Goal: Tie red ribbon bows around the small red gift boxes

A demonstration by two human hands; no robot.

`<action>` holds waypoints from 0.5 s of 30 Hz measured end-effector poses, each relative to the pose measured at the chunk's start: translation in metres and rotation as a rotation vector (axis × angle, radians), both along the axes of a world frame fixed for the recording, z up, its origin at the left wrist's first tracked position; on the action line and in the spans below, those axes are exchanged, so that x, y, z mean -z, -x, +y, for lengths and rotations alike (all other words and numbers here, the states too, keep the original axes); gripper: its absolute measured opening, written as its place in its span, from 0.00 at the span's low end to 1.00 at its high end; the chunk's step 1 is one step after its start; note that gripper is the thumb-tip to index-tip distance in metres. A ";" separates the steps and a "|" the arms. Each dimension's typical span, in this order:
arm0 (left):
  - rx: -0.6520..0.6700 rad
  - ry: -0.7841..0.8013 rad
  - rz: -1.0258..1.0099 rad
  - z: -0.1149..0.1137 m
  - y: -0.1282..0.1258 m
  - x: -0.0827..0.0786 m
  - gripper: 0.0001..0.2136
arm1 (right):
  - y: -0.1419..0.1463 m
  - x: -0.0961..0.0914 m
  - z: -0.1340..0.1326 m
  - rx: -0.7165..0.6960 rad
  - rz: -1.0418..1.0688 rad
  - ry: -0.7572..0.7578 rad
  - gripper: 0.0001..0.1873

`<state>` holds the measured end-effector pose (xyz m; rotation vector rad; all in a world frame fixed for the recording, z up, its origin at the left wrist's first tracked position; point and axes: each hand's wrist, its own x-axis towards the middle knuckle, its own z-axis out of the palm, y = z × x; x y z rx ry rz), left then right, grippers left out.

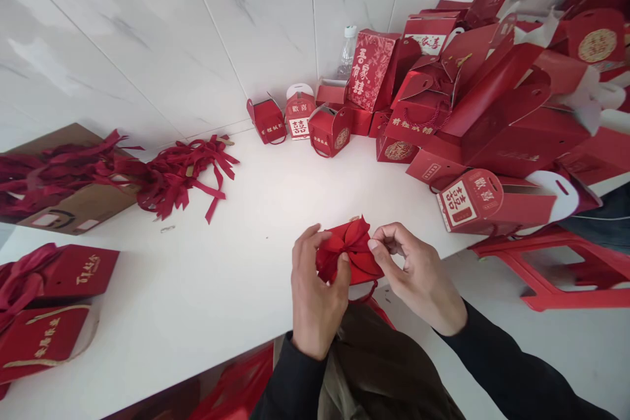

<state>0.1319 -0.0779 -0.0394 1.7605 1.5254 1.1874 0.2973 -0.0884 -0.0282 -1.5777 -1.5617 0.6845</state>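
A small red gift box (364, 270) sits at the table's front edge, close to my body. On its top lies a red ribbon bow (355, 236). The thumb of my left hand (317, 295) presses near the knot, while its fingers curl around the bow's left side. My right hand (423, 272) pinches the right side of the bow between thumb and fingertips. A dark red cord hangs at the box's near side. My hands partly cover the box's left side and the bow's outer parts.
A cardboard box (108, 207) spills red ribbons (184, 174) at the left. Finished-looking red boxes (59, 282) with bows stand front left. Small boxes (266, 121), a plastic bottle (347, 52) and a large pile of red boxes (516, 125) line the wall and right side. A red stool (541, 269) stands right.
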 end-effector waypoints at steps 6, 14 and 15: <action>-0.124 0.185 0.016 -0.028 0.018 0.002 0.09 | 0.007 -0.010 0.002 -0.113 -0.308 -0.245 0.18; 0.073 0.155 -0.047 -0.027 0.020 0.003 0.08 | 0.017 0.001 0.012 -0.207 -0.317 -0.227 0.07; 0.080 0.153 -0.051 -0.028 0.020 0.005 0.08 | 0.017 0.003 0.012 -0.198 -0.309 -0.223 0.06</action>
